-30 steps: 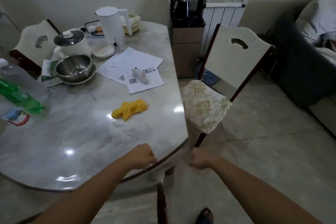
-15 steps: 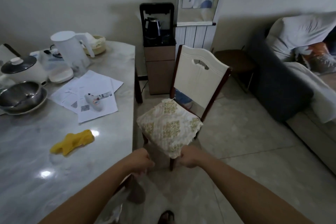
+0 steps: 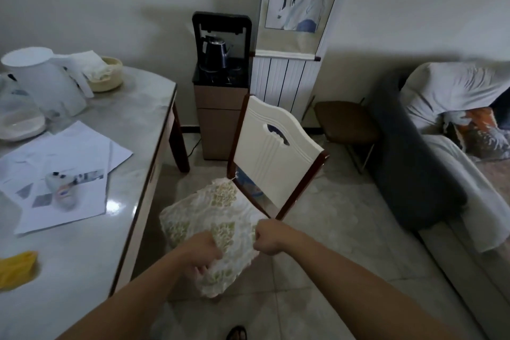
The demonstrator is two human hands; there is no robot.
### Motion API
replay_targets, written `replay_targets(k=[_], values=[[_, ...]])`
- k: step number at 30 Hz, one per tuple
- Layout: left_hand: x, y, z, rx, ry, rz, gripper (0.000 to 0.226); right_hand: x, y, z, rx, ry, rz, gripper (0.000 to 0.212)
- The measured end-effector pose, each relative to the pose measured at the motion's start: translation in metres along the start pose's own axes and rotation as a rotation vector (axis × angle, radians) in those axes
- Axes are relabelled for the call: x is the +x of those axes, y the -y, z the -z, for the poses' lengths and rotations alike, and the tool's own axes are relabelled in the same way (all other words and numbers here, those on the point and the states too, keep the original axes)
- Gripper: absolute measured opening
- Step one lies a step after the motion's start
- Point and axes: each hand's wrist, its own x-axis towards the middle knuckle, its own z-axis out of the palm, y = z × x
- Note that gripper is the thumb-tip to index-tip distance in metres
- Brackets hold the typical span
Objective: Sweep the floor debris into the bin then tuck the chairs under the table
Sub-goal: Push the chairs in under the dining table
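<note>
Chair (image 3: pixel 276 146) stands on the tiled floor (image 3: pixel 345 229) just beside the table (image 3: pixel 132 124), turned at an angle, its seat corner toward the camera. It has a cream backrest with a cut-out handle, a dark red-brown wooden frame, and a white-and-yellow patterned seat cushion (image 3: pixel 209 218) tied to the frame at one back corner.

On the table, a shallow round basket (image 3: pixel 109 80) holds a crumpled white cloth (image 3: pixel 89 63); next to it stands a white kettle (image 3: pixel 41 80), lid shut, contents hidden. A clear lidded container at the left edge is too blurred to read. Loose papers (image 3: pixel 66 171) lie nearby, and a yellow rag (image 3: pixel 16 268) sits at the near left.

Both arms reach forward. The left hand (image 3: pixel 202 252) is curled with fingers bent around the near edge of the cushion. The right hand (image 3: pixel 269 237) is closed into a fist at the cushion's right edge; whether it actually pinches the fabric I cannot tell.
</note>
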Motion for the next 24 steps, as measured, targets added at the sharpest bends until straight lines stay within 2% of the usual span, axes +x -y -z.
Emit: replay_targets(k=[5, 8, 16, 24], values=[[0.031, -0.051, 0.0, -0.063, -0.018, 0.067, 0.029, 0.034, -0.031, 0.057, -0.063, 0.031, 0.094, 0.037], [0.049, -0.078, -0.003, -0.127, -0.057, 0.136, 0.028, 0.057, -0.047, 0.085, -0.096, 0.041, 0.184, 0.043], [0.079, -0.162, -0.038, -0.388, -0.203, 0.34, 0.033, 0.096, -0.1, 0.138, -0.295, 0.112, 0.357, 0.038], [0.092, -0.212, -0.063, -0.63, -0.318, 0.398, 0.033, 0.129, -0.12, 0.183, -0.44, 0.168, 0.558, 0.036]])
